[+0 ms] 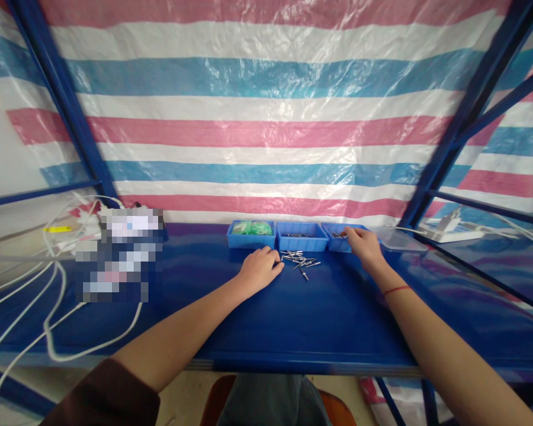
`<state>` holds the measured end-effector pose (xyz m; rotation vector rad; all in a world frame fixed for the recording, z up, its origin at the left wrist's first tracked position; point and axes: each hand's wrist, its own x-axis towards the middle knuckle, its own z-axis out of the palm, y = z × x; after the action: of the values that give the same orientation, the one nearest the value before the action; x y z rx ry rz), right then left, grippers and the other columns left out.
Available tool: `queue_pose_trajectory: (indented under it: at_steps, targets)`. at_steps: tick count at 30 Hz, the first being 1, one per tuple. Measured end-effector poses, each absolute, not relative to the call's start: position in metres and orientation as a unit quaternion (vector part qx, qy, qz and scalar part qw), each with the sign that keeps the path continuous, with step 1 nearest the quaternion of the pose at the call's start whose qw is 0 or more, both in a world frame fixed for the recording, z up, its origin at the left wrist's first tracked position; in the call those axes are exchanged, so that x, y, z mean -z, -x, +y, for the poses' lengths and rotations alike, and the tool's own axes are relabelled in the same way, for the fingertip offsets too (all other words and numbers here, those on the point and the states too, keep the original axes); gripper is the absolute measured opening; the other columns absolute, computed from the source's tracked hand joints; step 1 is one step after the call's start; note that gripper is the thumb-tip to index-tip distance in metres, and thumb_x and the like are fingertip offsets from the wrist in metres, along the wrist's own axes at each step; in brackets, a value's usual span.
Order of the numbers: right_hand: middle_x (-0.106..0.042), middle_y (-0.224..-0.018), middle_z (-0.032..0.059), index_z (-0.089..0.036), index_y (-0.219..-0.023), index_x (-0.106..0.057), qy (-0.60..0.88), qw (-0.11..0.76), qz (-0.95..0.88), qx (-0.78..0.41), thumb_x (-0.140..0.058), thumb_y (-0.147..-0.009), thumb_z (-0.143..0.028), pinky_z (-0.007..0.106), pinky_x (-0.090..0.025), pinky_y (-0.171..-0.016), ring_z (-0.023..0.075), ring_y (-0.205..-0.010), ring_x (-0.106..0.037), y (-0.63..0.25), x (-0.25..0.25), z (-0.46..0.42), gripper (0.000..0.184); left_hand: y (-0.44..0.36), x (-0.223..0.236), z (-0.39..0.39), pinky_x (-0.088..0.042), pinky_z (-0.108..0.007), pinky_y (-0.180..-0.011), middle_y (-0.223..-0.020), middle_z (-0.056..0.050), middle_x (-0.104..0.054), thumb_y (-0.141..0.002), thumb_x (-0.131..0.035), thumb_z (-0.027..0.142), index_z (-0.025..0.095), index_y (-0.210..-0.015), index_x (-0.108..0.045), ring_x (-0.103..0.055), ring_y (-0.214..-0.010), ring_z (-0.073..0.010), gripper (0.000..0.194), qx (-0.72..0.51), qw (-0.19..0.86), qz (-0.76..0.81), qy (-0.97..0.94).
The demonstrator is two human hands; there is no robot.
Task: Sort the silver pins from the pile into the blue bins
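1. Can see slim, straight, silvery metal pins (299, 260), hard and glossy, loosely crisscrossed on the smooth blue table (293, 319) in front of the middle bin (302, 244).
2. Can see more inside the middle bin and the right bin (343, 247), among 3 blue, rectangular, open bins in a row.
3. Can see crinkly green packets (253, 228) in the left bin (251, 241).
4. With left hand (261, 267), resting beside the pile, fingers bent; cannot tell if pinching a pin.
5. With right hand (362, 244), reaching into the right bin, fingers curled; cannot tell the grip.
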<state>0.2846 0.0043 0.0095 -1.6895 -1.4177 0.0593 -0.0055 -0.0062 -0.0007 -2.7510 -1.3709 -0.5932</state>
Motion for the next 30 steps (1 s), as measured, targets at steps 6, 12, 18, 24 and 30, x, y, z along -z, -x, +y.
queue_pose_trajectory:
  at_steps: [6, 12, 18, 24, 30]
  targets:
    - [-0.059, -0.059, 0.0021, -0.015, -0.071, -0.065, 0.55, 0.349, -0.757, -0.049, -0.041, -0.083, -0.045, 0.025, -0.038, -0.053, 0.0141, -0.055, -0.051, -0.234, -0.022, -0.015, 0.04, 0.002, 0.002, -0.009, -0.042, -0.033, -0.074, -0.092, -0.008, -0.059, -0.091, -0.035, 0.028, 0.018, -0.086, -0.058, -0.056, -0.086, -0.0222, 0.025, 0.175, 0.044, -0.431, 0.884]
    - [-0.063, -0.077, 0.006, -0.018, -0.09, -0.067, 0.416, 0.275, -0.865, -0.05, -0.053, -0.081, -0.037, 0.026, -0.042, -0.061, 0.0145, -0.064, -0.055, -0.193, -0.014, -0.026, 0.026, -0.002, 0.001, -0.012, -0.04, -0.034, -0.077, -0.092, -0.007, -0.061, -0.093, -0.032, 0.024, 0.017, -0.095, -0.053, -0.056, -0.089, -0.0214, 0.022, 0.211, 0.038, -0.415, 0.884]
    - [-0.065, -0.078, 0.0069, -0.018, -0.083, -0.068, 0.414, 0.311, -0.851, -0.088, -0.044, -0.088, -0.038, 0.029, -0.043, -0.066, 0.0172, -0.07, -0.058, -0.19, -0.011, -0.025, 0.032, -0.004, 0.002, -0.008, -0.044, -0.029, -0.08, -0.092, -0.004, -0.062, -0.089, -0.044, 0.029, 0.018, -0.098, -0.053, -0.058, -0.086, -0.0153, 0.017, 0.369, -0.095, -0.341, 0.859]
    - [-0.067, -0.083, 0.0071, -0.017, -0.087, -0.068, 0.404, 0.333, -0.84, -0.141, -0.043, -0.087, -0.042, 0.031, -0.045, -0.071, 0.0191, -0.076, -0.06, -0.192, -0.013, -0.024, 0.035, -0.006, 0.005, -0.006, -0.049, -0.027, -0.074, -0.092, -0.003, -0.065, -0.084, -0.052, 0.029, 0.019, -0.1, -0.056, -0.061, -0.081, -0.0143, 0.02, 0.426, -0.181, -0.345, 0.817]
    - [-0.066, -0.084, 0.0072, -0.016, -0.089, -0.069, 0.404, 0.333, -0.837, -0.159, -0.044, -0.087, -0.042, 0.03, -0.045, -0.071, 0.0187, -0.076, -0.06, -0.19, -0.014, -0.025, 0.036, -0.005, 0.0, -0.009, -0.048, -0.026, -0.073, -0.089, -0.002, -0.065, -0.085, -0.05, 0.029, 0.018, -0.091, -0.059, -0.061, -0.078, -0.0135, 0.015, 0.438, -0.181, -0.332, 0.816]
